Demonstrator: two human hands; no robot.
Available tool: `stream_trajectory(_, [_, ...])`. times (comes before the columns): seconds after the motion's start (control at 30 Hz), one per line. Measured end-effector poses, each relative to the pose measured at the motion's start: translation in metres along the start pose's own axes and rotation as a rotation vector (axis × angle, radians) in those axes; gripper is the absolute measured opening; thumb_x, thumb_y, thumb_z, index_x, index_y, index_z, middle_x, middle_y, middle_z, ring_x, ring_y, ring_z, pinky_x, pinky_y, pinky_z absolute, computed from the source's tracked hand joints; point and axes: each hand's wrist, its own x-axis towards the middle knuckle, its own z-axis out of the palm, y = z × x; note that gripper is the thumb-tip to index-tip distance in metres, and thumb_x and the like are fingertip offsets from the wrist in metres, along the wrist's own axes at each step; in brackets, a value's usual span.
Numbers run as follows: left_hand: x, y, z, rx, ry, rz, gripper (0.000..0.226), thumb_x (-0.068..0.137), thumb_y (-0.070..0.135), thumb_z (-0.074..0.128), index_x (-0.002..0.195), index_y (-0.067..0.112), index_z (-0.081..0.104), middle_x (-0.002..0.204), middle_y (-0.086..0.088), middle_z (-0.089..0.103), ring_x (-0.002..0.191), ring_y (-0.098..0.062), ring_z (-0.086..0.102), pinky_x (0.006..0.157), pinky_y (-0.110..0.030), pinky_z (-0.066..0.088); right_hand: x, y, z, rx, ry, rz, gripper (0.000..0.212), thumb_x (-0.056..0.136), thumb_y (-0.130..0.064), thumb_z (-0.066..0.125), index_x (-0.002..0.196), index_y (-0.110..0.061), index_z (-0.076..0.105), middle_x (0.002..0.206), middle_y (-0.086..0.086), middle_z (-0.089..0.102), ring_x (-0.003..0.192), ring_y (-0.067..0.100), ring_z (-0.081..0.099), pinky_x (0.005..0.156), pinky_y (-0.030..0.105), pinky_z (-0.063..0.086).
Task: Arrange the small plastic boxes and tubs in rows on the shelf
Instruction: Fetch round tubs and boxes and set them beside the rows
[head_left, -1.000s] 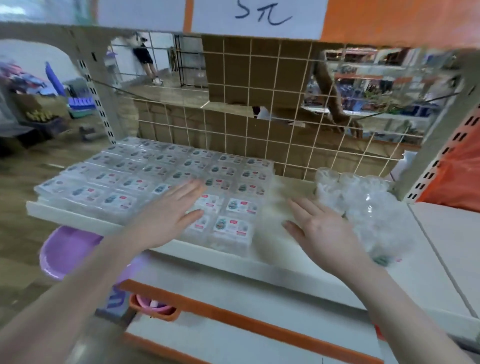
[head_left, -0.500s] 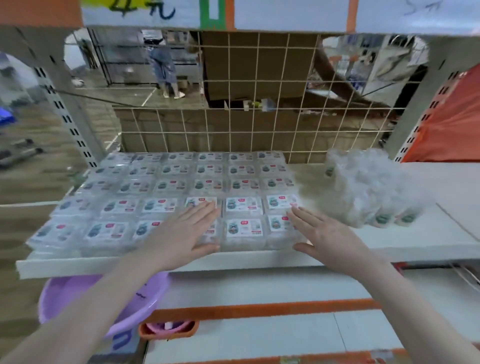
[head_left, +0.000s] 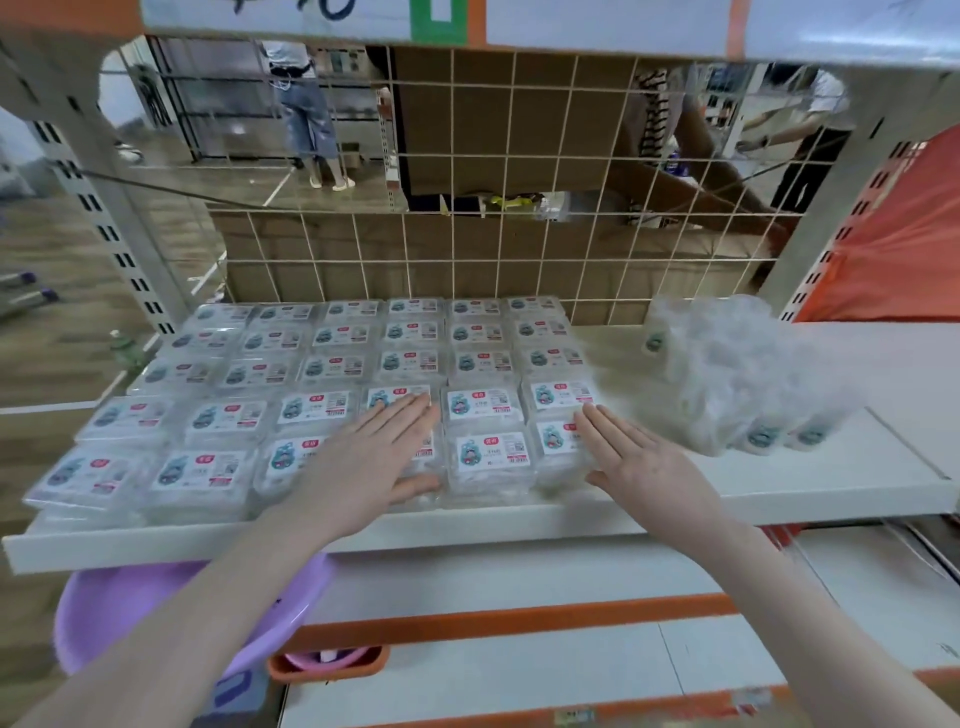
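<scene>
Several clear plastic boxes (head_left: 488, 405) with white labels lie in a tidy grid of rows on the cream shelf (head_left: 779, 483). My left hand (head_left: 363, 457) lies flat, fingers straight, on the front boxes near the middle of the grid. My right hand (head_left: 639, 467) is flat with straight fingers against the right side of the front right boxes. A cluster of clear plastic tubs (head_left: 737, 374) with small round labels stands on the shelf to the right, apart from the grid.
A wire grid panel (head_left: 519, 234) backs the shelf, with cardboard boxes and people behind it. A purple basin (head_left: 135, 608) sits under the shelf at the left. An orange tray (head_left: 332, 665) and lower white shelves (head_left: 519, 670) lie below. An orange panel (head_left: 898, 239) stands at right.
The view has swung left and come closer. My right hand has moved left from the bare shelf to the grid's right edge. My left hand stays flat on the front boxes.
</scene>
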Motion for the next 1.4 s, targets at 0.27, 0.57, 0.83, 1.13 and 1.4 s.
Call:
stream_trajectory(0.27, [0.005,0.016,-0.008,-0.07,0.001,0.089,0.085,0.087,0.071,0.024,0.148,0.026,-0.014,0.146,0.011,-0.028,0.135,-0.005,-0.027,0.102,-0.021,-0.03,-0.002,0.002,-0.001,0.027,0.023,0.014,0.08,0.052,-0.03,0.091,0.118,0.003,0.062,0.121,0.018,0.062,0.11,0.028,0.062,0.086,0.044,0.053])
stream_trajectory(0.57, [0.026,0.034,-0.006,-0.111,0.001,0.125,0.084,0.089,0.063,0.038,0.151,0.025,-0.006,0.153,0.01,-0.017,0.144,-0.007,-0.011,0.099,-0.015,-0.028,0.001,0.002,-0.003,0.033,-0.001,0.021,0.081,0.043,-0.027,0.094,0.112,0.004,0.065,0.114,0.018,0.066,0.102,0.029,0.066,0.08,0.042,0.055])
stream_trajectory(0.83, [0.033,0.033,-0.001,0.008,0.039,0.129,0.083,0.092,0.057,0.036,0.151,0.016,-0.006,0.158,-0.004,-0.009,0.146,-0.015,-0.006,0.111,-0.024,-0.014,0.0,-0.011,-0.004,0.025,-0.084,0.089,0.078,0.047,-0.027,0.093,0.11,0.008,0.065,0.112,0.022,0.065,0.102,0.032,0.065,0.08,0.042,0.055])
stream_trajectory(1.13, [0.026,0.023,0.0,0.0,0.018,0.105,0.096,0.08,0.078,0.022,0.147,0.021,-0.019,0.147,0.007,-0.028,0.141,-0.007,-0.018,0.112,-0.028,-0.017,0.018,0.0,-0.008,0.118,-0.276,0.093,0.097,0.073,-0.071,-0.019,0.149,-0.013,-0.004,0.157,0.008,-0.005,0.145,0.02,-0.007,0.114,0.028,-0.008])
stream_trajectory(1.4, [0.025,0.019,-0.004,0.006,-0.015,0.079,0.095,0.084,0.075,0.027,0.147,0.021,-0.018,0.147,0.006,-0.027,0.142,-0.008,-0.017,0.105,-0.024,-0.025,0.029,0.004,0.002,0.149,-0.358,0.075,0.114,0.057,-0.076,-0.033,0.149,-0.013,-0.008,0.158,0.007,-0.007,0.144,0.018,-0.012,0.109,0.023,-0.017])
